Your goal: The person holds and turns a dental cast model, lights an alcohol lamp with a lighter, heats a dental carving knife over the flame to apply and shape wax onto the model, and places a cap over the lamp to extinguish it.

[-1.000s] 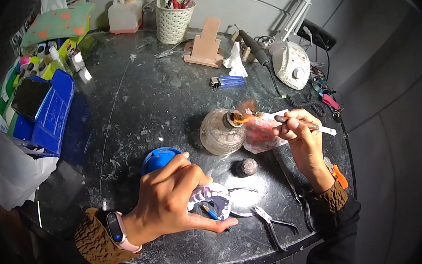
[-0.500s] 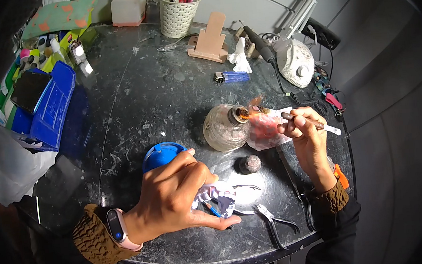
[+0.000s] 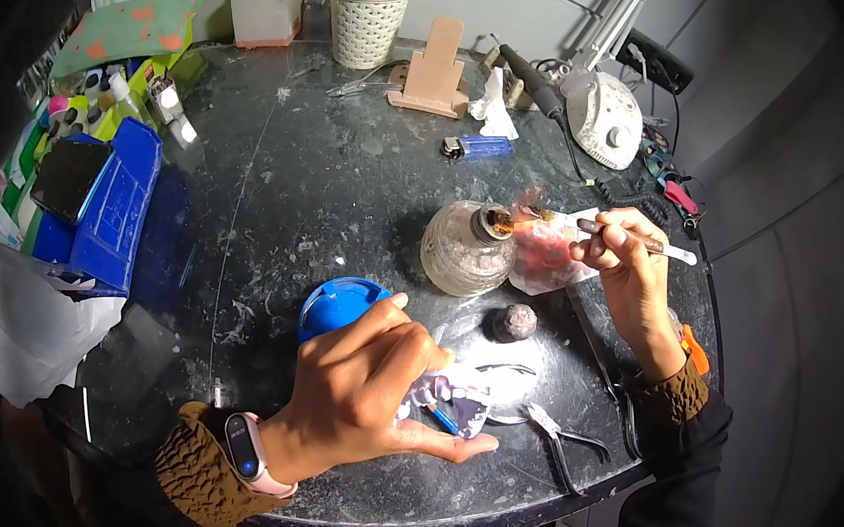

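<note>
My left hand [image 3: 368, 389] is closed around a small dental model [image 3: 470, 412] with pinkish-purple and white parts, which the fingers partly hide. A blue lidded pot [image 3: 331, 310] sits just behind its knuckles. In a pen-like grip, my right hand [image 3: 633, 270] holds a wax knife [image 3: 680, 255] with a brown handle and a pale end. The knife's far tip points left, close to the orange flame at the neck of a glass spirit lamp [image 3: 463, 250]. Under the knife lies a pink-stained sheet [image 3: 547, 258].
A dark round lump [image 3: 516, 323] lies before the lamp. Pliers [image 3: 556, 442] rest near the front edge, with orange-handled cutters [image 3: 692, 348] at the right. Behind are a blue lighter [image 3: 482, 146], a phone stand [image 3: 435, 72] and a white handpiece unit [image 3: 605, 122]. A blue box [image 3: 122, 214] stands left.
The whole view has shifted slightly, so everything sits a little further right. Both hands keep their grips, and the knife tip stays by the flame.
</note>
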Motion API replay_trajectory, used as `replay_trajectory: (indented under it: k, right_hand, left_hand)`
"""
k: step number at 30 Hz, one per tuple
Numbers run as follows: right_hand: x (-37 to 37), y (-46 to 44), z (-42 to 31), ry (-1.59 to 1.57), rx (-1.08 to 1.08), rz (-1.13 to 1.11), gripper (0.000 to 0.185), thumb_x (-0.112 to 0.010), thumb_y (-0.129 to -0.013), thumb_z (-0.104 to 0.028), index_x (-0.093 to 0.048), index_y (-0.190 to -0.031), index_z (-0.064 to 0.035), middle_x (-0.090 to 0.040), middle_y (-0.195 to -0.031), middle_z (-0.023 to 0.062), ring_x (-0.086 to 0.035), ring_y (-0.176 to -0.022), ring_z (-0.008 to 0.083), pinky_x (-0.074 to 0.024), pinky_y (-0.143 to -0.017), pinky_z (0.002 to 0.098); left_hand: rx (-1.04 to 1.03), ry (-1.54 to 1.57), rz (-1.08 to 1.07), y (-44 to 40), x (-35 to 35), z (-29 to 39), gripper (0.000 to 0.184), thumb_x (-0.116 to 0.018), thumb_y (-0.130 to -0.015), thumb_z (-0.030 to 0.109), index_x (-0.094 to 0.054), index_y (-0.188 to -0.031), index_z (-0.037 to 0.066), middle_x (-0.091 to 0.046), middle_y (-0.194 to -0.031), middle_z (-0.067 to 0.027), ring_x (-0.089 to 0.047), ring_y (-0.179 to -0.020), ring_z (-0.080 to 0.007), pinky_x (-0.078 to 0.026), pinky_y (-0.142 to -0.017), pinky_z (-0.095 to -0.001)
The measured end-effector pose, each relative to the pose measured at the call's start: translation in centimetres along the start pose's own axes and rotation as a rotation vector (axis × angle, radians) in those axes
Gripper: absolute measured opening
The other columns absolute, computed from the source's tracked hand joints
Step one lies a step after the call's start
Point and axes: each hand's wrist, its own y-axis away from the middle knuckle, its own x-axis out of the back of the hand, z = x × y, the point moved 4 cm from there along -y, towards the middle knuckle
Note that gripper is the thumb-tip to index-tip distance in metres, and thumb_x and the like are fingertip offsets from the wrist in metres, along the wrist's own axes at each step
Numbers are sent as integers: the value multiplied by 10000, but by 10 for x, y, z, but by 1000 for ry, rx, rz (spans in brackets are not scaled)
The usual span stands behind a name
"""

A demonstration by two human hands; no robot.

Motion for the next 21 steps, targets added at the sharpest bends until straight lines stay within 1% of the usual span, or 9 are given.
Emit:
replay_trajectory:
  k: [2, 11, 14, 17, 20, 21]
  right_hand:
    - [3, -1, 1, -43, 11, -12, 186, -629, -862, -123, -618, -955, 37, -633, -797, 123, -663, -736, 222, -552, -729, 341]
    - [4, -1, 2, -60, 23, -5, 182, -626, -862, -122, -621, -953, 35, -632, -787, 117, -662, -733, 224, -547, -716, 328]
    - [4, -1, 1, 33, 13, 4, 204, -576, -879, -144, -572, -991, 27, -575, -747, 81, -631, -694, 182, -554, -743, 322]
    - [5, -1, 2, 21, 16, 0, 202, -575, -882, -149, -572, -992, 21, -577, -738, 79, -647, -706, 199, -553, -740, 319]
    - [5, -1, 1, -64, 20, -10, 192, -632, -857, -129, -622, -956, 36, -632, -787, 124, -662, -727, 229, -542, -712, 321]
    - [6, -1, 0, -65, 22, -12, 193, -632, -857, -129, -621, -958, 35, -632, -786, 123, -663, -726, 230, -541, -711, 319]
  left_hand:
    - [-1, 4, 2, 0, 0, 0, 657, -882, -447, 557, -545, -727, 67, -566, -620, -51, -610, -616, -194, -539, -813, -436]
    - [3, -4, 10, 1, 0, 0, 671, -882, -432, 568, -549, -729, 66, -567, -629, -54, -612, -621, -201, -539, -814, -435]
    - [10, -9, 5, 2, -1, 0, 679, -881, -425, 573, -551, -728, 64, -566, -627, -56, -613, -626, -201, -539, -815, -434]
    - [9, -11, 4, 2, -1, 1, 683, -881, -423, 574, -550, -730, 63, -565, -626, -58, -614, -632, -201, -538, -817, -434]
    - [8, -8, 0, 2, -1, 1, 687, -882, -423, 573, -547, -736, 61, -565, -625, -57, -614, -638, -203, -534, -821, -436]
    - [9, -5, 1, 3, -1, 1, 689, -883, -423, 572, -545, -738, 62, -565, -625, -57, -614, -639, -204, -533, -823, -436]
